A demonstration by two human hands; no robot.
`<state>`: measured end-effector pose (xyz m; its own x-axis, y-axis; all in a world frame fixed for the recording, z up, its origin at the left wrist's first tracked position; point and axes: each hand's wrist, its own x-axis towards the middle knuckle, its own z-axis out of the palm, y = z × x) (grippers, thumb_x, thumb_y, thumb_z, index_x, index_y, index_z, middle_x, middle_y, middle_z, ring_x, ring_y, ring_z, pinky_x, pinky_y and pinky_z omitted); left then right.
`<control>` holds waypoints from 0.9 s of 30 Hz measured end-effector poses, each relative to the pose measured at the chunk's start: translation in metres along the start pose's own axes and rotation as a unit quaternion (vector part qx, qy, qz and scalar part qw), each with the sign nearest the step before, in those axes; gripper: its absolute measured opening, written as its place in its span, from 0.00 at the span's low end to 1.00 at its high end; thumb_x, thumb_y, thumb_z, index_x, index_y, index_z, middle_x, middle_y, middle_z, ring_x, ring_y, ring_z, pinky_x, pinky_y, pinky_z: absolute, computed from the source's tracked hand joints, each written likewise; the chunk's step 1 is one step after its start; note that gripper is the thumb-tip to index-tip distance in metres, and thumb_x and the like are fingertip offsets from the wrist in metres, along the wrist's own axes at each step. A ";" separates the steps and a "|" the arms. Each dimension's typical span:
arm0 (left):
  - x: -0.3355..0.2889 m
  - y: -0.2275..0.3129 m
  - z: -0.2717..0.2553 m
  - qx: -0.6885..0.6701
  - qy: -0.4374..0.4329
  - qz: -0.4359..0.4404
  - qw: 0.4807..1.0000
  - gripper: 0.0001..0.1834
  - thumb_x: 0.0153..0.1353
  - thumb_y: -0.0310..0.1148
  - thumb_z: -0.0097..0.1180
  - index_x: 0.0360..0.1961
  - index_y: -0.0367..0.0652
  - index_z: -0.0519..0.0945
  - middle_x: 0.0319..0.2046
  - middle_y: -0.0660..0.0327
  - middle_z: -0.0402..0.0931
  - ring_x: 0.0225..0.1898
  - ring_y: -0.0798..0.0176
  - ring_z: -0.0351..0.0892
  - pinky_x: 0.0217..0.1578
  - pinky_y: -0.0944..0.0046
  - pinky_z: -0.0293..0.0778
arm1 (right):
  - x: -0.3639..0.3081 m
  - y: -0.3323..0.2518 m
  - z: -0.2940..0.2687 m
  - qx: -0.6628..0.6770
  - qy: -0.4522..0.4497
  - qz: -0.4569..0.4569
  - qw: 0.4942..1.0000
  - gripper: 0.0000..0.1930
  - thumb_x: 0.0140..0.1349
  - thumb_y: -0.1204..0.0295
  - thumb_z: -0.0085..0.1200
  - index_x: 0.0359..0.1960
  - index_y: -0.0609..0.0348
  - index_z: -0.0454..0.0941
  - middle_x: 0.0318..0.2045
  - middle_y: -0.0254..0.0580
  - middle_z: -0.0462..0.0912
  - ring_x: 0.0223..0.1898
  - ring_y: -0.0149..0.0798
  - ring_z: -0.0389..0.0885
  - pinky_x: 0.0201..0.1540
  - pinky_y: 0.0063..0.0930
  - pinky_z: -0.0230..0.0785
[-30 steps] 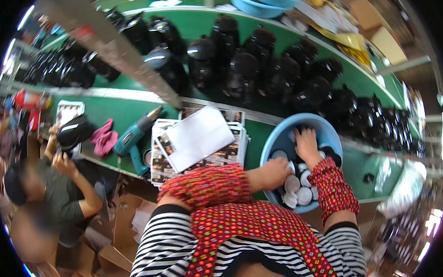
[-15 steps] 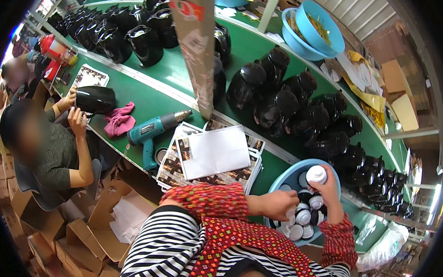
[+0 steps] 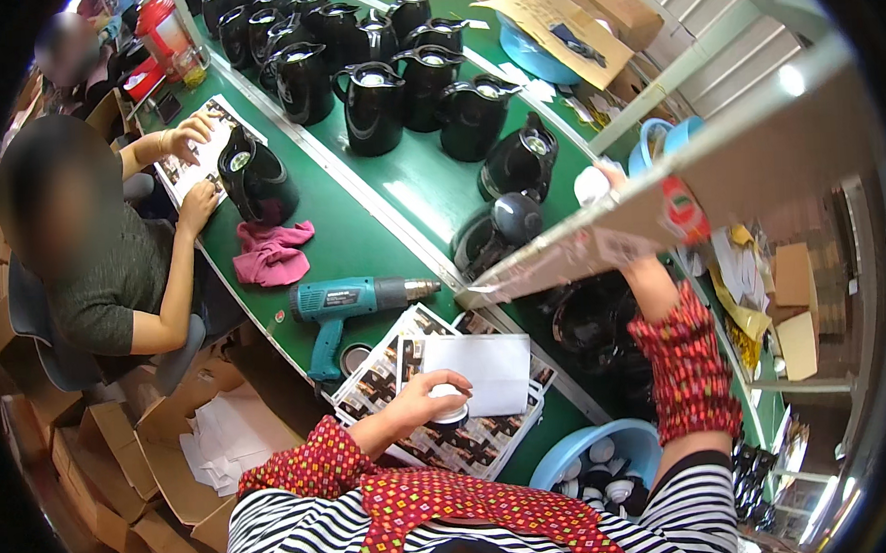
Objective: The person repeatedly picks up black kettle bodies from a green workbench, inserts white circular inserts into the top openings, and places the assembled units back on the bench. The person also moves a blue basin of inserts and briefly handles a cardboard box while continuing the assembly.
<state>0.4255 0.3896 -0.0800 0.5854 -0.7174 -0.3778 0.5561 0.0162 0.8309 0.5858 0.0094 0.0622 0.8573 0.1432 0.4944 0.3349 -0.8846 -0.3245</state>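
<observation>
My left hand (image 3: 417,404) is closed around a white lid (image 3: 450,410) with a dark lower rim, above the stacked printed sheets (image 3: 482,453). Stretched forward, my right hand (image 3: 613,174) grips another white lid (image 3: 591,186). A slanted post (image 3: 601,238) hides most of that hand, so only some fingers show past its upper edge. Close to it stand black jugs, one with a round black top (image 3: 517,217) and one with its spout open (image 3: 519,160). The blue basin (image 3: 548,458) near my body holds several white and black lids (image 3: 600,450).
A teal heat gun (image 3: 339,300) and a pink cloth (image 3: 272,252) lie on the green bench. At the left a co-worker (image 3: 102,264) sits with hands over printed sheets, beside a black jug (image 3: 258,181). More black jugs (image 3: 374,110) line the far side. Open cartons (image 3: 171,441) stand below.
Both hands have left the basin with lids. My left hand moved left over the sheets; my right reached forward behind the post. The view has shifted, and the co-worker's jug now stands upright.
</observation>
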 end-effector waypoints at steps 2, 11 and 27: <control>-0.005 0.013 -0.011 -0.040 0.031 -0.048 0.998 0.14 0.63 0.27 0.66 0.50 0.37 0.85 0.46 0.59 0.86 0.48 0.67 0.84 0.53 0.65 0.78 | 0.046 0.010 0.033 -0.213 -0.009 -0.028 0.977 0.37 0.54 0.83 0.60 0.69 0.46 0.68 0.58 0.52 0.78 0.32 0.60 0.86 0.40 0.49 0.81; 0.038 0.072 -0.080 0.146 0.269 0.104 0.946 0.09 0.63 0.32 0.69 0.31 0.36 0.88 0.32 0.61 0.87 0.36 0.70 0.82 0.41 0.65 0.77 | 0.115 0.009 0.099 -0.366 -0.314 -0.030 0.876 0.43 0.60 0.76 0.58 0.77 0.35 0.57 0.71 0.57 0.67 0.46 0.60 0.87 0.47 0.49 0.82; 0.295 0.224 -0.063 0.630 0.216 0.267 0.697 0.46 0.56 0.61 0.69 0.66 0.42 0.71 0.40 0.51 0.84 0.41 0.48 0.87 0.41 0.51 0.82 | 0.167 0.058 0.069 -0.109 -0.373 0.184 0.903 0.42 0.49 0.64 0.76 0.67 0.49 0.69 0.54 0.60 0.82 0.55 0.56 0.83 0.59 0.47 0.75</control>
<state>0.7604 0.2258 -0.0311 0.7844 -0.5630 0.2603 -0.6089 -0.6191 0.4960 0.7749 0.0127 0.0707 0.9469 0.0090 -0.3214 -0.0417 -0.9877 -0.1504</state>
